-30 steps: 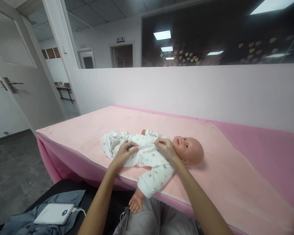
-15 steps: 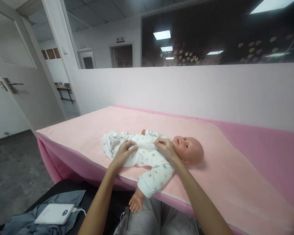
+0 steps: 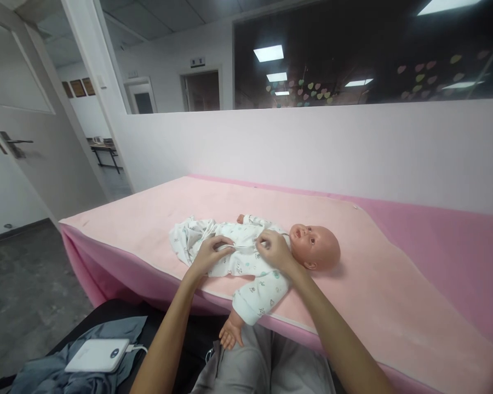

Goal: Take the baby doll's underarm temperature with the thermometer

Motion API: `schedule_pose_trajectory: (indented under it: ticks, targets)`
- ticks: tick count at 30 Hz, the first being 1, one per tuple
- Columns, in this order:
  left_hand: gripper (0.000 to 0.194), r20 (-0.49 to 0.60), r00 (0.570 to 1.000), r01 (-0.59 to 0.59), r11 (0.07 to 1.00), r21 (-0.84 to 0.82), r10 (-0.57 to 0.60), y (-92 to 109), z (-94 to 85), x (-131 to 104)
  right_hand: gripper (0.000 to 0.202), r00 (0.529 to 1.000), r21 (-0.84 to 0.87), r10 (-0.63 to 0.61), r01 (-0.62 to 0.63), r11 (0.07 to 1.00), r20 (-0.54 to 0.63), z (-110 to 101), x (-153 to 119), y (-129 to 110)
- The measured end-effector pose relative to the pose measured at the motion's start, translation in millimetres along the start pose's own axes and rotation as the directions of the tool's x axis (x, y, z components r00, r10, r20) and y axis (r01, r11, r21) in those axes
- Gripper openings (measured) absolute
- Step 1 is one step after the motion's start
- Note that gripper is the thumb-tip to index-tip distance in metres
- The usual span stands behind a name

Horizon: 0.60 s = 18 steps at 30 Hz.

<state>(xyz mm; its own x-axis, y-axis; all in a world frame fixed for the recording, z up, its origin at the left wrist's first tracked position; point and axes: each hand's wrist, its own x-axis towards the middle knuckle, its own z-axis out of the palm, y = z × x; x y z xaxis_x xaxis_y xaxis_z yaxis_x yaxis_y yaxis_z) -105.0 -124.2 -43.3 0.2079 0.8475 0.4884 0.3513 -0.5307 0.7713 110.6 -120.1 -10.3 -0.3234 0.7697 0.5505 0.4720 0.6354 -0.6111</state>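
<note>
A baby doll [image 3: 317, 247] lies on its back, head to the right, dressed in a white printed shirt [image 3: 246, 265]. Bunched white cloth [image 3: 189, 236] covers its legs. At the doll's belly, my left hand [image 3: 212, 253] pinches a thin white edge or tie of the shirt between thumb and fingers. My right hand [image 3: 274, 247] is closed with curled fingers on the shirt's front at the chest, just below the doll's chin. What lies under its fingertips is mostly hidden. One doll arm [image 3: 252, 306] hangs over the near edge, above my knee.
The doll rests on a pink-covered table [image 3: 378, 306] against a white wall [image 3: 312, 153] with a window above. A white power bank [image 3: 97, 354] with a cable lies on grey cloth [image 3: 45, 377] at lower left. A door [image 3: 36, 126] stands at the left.
My right hand has curled its fingers more and shifted slightly left and down. The white strip between my hands looks slacker and shorter. My left hand stays at the belly.
</note>
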Motion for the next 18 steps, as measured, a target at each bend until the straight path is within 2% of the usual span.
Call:
schedule_pose_trajectory:
  ticks: [4,6,8,9,11,14,15,18]
  targets:
    - [0.023,0.179,0.984,-0.010,0.995,0.097,-0.007,17.1,-13.7,12.7,0.010,0.993,-0.241,-0.115,0.115,0.964,0.013,-9.0,-17.1,-23.0]
    - [0.027,0.231,0.973,-0.005,0.995,0.102,-0.018,30.3,-19.7,27.7,0.020,0.980,-0.459,-0.197,0.168,0.873,-0.015,-21.3,-35.8,-34.9]
    - [0.031,0.218,0.975,-0.051,0.996,0.075,0.034,43.0,-17.4,48.4,0.021,0.968,-0.635,-0.224,0.104,0.766,-0.112,-32.2,-62.4,-41.9]
    - [0.032,0.203,0.976,-0.085,0.995,0.050,0.073,48.0,-12.0,60.0,0.020,0.964,-0.686,-0.198,0.022,0.727,-0.179,-35.4,-77.7,-42.5]
    - [0.033,0.242,0.962,-0.137,0.990,0.025,0.127,53.2,7.3,82.8,0.019,0.950,-0.747,-0.085,-0.178,0.641,-0.299,-36.1,-108.7,-37.6]
    - [0.024,0.417,0.899,-0.190,0.978,0.092,0.135,47.9,46.5,107.1,0.020,0.922,-0.804,0.042,-0.356,0.475,-0.384,-28.8,-145.8,-20.9]
    - [0.021,0.480,0.869,-0.191,0.976,0.104,0.119,43.5,58.4,111.1,0.020,0.917,-0.803,0.062,-0.375,0.463,-0.393,-26.9,-154.6,-15.9]
    - [0.020,0.527,0.843,-0.185,0.978,0.091,0.110,28.4,79.6,113.2,0.026,0.905,-0.768,0.110,-0.408,0.493,-0.410,-29.5,-172.9,-12.3]
